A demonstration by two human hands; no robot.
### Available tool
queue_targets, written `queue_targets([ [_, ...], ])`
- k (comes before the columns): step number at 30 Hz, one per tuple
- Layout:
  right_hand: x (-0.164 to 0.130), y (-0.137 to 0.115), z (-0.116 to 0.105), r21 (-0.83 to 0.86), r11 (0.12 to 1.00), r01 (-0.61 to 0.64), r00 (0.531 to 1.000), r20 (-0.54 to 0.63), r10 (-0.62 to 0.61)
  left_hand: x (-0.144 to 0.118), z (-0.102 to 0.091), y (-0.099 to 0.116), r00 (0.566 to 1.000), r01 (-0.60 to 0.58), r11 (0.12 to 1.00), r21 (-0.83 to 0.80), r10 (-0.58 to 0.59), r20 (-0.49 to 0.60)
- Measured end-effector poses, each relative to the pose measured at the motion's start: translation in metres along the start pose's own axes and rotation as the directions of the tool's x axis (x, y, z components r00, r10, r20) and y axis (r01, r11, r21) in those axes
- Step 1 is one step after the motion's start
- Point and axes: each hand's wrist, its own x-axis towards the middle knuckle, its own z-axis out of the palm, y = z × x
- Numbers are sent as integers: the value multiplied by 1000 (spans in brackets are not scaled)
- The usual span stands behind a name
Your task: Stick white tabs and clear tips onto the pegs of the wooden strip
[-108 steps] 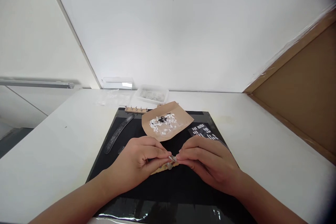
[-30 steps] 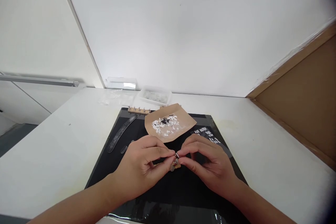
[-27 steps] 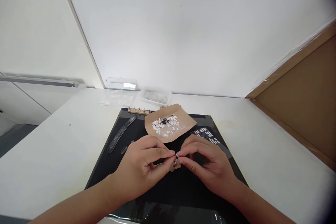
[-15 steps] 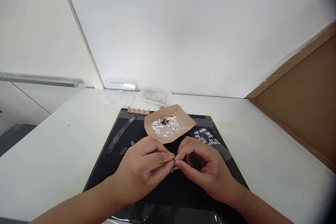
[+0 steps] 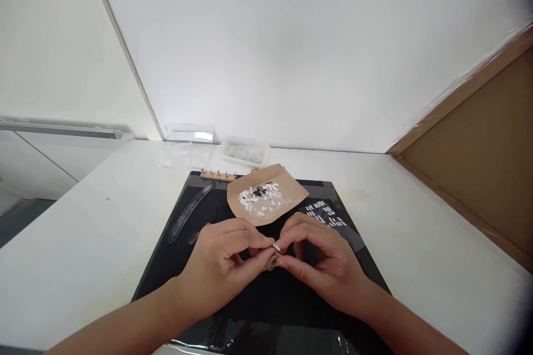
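**A:** At a white table (image 5: pixel 416 233), two bare hands meet over a black mat (image 5: pixel 291 294). What are they on?

**B:** The left hand (image 5: pixel 219 266) and the right hand (image 5: pixel 322 260) come together fingertip to fingertip, each pinched shut on a small white piece (image 5: pixel 276 247). Just below it, between the thumbs, sits something small and tan with a glint of metal; it is too small to identify.

**A:** And where is that relative to the brown paper sheet (image 5: pixel 287 194)?

**B:** Just in front of it, on the near side. The sheet carries a heap of white bits (image 5: pixel 260 199) with one dark piece in the middle.

**A:** How far along does the work look?

**B:** Early to midway, by my reading. The heap on the sheet remains large, so plenty appears unhandled. Right of the sheet, short white strips (image 5: pixel 325 212) lie in neat rows on the mat. They may be finished work, though I cannot tell.

**A:** Anything else close by?

**B:** Behind the sheet, a wooden strip with metal pins (image 5: pixel 217 175); beyond that, a clear tray (image 5: pixel 244 151). Left of the sheet, a long clear strip (image 5: pixel 189 211) lies on the mat.
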Motion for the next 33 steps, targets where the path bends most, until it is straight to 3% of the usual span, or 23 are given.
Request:
queue_targets([
  [8,-1,2,2,-48,997,58,998,-19,-59,2,0,-4,1000,-23,998,-63,24,16],
  [12,-1,3,3,-81,993,83,996,-31,-86,2,0,-3,999,36,998,-54,-35,20],
  [20,0,4,5,-68,997,25,1000,-9,-26,3,-3,-3,979,187,982,-27,-184,87],
  [33,1,2,8,-135,989,-60,996,-71,50,2,0,-5,974,203,979,-31,-199,107],
])
